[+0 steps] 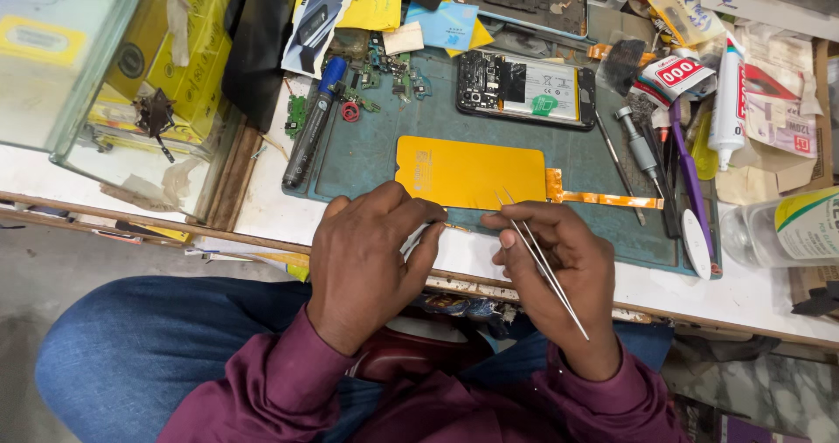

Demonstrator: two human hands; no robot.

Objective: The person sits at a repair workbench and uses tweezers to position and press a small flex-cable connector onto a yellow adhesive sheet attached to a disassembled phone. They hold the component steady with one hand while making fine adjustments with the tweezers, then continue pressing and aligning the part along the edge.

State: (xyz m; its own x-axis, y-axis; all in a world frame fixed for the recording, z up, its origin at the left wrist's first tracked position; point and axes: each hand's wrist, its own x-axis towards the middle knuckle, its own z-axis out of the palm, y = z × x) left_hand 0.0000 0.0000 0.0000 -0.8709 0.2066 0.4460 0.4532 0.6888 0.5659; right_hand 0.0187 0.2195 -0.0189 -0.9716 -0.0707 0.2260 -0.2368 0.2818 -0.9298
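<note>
At the near edge of a cluttered repair mat, a small gold-tipped part is pinched by two hands.

The left hand is closed, its thumb and forefinger clamped on the tiny part just below a yellow display panel with an orange flex ribbon. Metal tweezers are gripped by the closed right hand, tips pointed up toward the panel. An opened phone with its battery exposed is seen farther back, a blue-capped pen tool to the left, screwdrivers to the right.
</note>
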